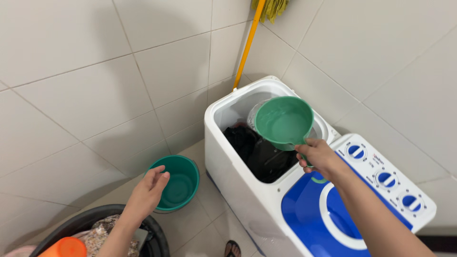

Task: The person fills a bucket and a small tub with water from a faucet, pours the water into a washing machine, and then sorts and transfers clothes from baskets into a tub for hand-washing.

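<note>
The right hand (320,158) grips the handle of a green scoop (284,122), tilted over the open tub of the white washing machine (238,181). Dark clothes (259,152) lie in the tub just below the scoop. The left hand (145,194) hangs open and holds nothing, left of the machine, above a green bucket (178,183) on the floor. A black basket (157,238) sits below that bucket, left of the machine.

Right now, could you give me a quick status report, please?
Right hand grips green scoop over washer tub. Left hand open above green bucket. Dark laundry inside; nothing blocking.
</note>
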